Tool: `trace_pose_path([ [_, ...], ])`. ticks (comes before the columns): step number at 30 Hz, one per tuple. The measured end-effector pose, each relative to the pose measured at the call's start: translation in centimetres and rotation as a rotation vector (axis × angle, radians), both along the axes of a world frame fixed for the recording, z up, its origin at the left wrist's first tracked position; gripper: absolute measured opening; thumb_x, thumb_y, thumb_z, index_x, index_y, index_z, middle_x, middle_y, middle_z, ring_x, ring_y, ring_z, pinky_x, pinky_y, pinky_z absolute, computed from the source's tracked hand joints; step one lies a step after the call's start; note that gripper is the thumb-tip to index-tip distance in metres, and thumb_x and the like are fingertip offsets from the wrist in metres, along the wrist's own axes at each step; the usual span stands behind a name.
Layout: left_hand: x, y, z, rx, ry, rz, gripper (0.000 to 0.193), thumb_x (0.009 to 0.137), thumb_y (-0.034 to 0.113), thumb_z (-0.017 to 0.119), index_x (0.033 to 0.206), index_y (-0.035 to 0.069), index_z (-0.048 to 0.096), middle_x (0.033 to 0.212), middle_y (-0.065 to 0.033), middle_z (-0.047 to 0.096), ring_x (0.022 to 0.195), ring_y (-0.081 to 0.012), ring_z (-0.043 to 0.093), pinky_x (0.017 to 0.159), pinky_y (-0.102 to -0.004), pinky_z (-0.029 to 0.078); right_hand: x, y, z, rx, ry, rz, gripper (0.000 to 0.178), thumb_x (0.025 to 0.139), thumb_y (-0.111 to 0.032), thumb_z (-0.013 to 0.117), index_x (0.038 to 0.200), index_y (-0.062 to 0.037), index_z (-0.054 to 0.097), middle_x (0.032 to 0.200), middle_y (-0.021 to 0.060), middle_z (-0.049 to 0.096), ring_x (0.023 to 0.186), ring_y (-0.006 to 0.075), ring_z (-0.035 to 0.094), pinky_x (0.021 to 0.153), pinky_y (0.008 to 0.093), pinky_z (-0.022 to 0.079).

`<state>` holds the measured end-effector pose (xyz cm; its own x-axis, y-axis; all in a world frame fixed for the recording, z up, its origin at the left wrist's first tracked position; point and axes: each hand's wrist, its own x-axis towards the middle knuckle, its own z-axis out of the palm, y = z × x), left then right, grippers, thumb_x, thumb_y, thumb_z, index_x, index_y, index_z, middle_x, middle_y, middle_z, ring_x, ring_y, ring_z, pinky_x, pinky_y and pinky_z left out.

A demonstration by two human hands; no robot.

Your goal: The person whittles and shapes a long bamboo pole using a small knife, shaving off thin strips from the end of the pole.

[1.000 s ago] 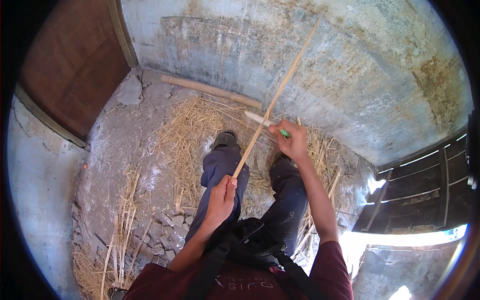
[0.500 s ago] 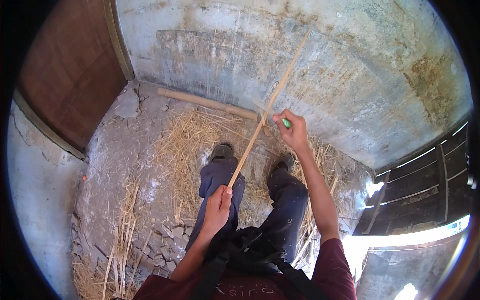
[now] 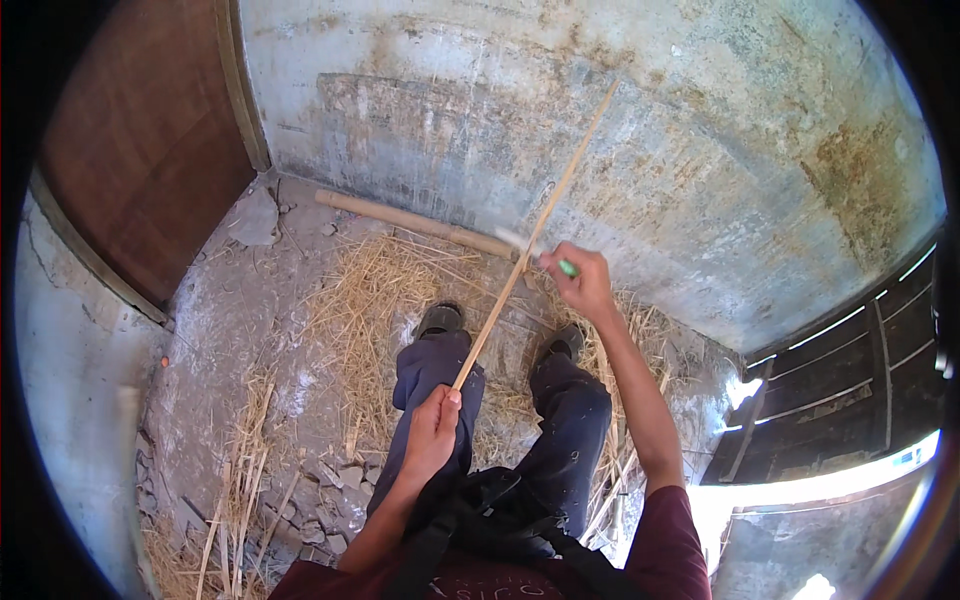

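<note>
Evidently mid-work: straw-like slivers point(image 3: 365, 295) litter the floor point(image 3: 225, 345) (presumably cutting already done); the left hand point(image 3: 432, 430) grips the lower end of a slanting wooden strip point(image 3: 495, 321), apparently unfinished; the right hand point(image 3: 582, 278) grips a green-handled knife point(image 3: 569, 268), blade blurred at mid-strip.

A long, narrow bamboo strip point(image 3: 504, 297), held aloft, slants away rightward, a green-handled knife point(image 3: 568, 268), blade blurred, crossing near its middle.

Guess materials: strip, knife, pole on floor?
Strip: likely bamboo or wood, raw; tan, slender, no visible coating.
Knife blade: probably metal, pale; blur hides finish. Its handle: maybe plastic, from the bright green.
Pole: likely bamboo, unpainted; tan, round, smooth-looking.
</note>
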<state>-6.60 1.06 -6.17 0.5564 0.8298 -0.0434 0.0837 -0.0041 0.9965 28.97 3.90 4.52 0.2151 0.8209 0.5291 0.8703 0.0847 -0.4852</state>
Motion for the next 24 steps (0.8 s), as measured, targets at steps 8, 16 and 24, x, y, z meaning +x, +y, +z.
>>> trace_pose_path([
  [8, 0.2, -0.2, -0.5, -0.019, -0.064, -0.007, 0.038, 0.117, 0.031, 0.052, 0.094, 0.002, 0.058, 0.066, -0.003, 0.043, 0.06, -0.0107, 0.041, 0.056, -0.0353, 0.036, 2.6, 0.7, 0.4, -0.018, -0.009, -0.09, 0.013, 0.097, -0.022, 0.079, 0.091, -0.0111, 0.076, 0.082, 0.0115, 0.077, 0.065, 0.0298, 0.071, 0.062, 0.04, 0.053],
  [16, 0.7, -0.7, 0.6, 0.069, 0.014, -0.039, 0.036, 0.116, 0.029, 0.052, 0.095, 0.001, 0.058, 0.068, -0.0056, 0.045, 0.062, -0.0139, 0.042, 0.058, -0.0373, 0.038, 4.5, 1.1, 0.7, 0.045, -0.008, -0.15, 0.018, 0.099, -0.027, 0.078, 0.094, -0.0102, 0.074, 0.078, 0.0124, 0.074, 0.07, 0.033, 0.069, 0.065, 0.0401, 0.052],
  [24, 0.3, -0.2, -0.2, -0.061, -0.093, -0.051, 0.038, 0.118, 0.031, 0.05, 0.093, 0.003, 0.057, 0.067, -0.0007, 0.045, 0.061, -0.0097, 0.042, 0.056, -0.0333, 0.036, 2.9, 3.3, 1.4, 0.093, 0.171, 0.003, 0.025, 0.101, -0.026, 0.078, 0.096, -0.0036, 0.068, 0.079, 0.0105, 0.076, 0.068, 0.0236, 0.067, 0.069, 0.0378, 0.051],
])
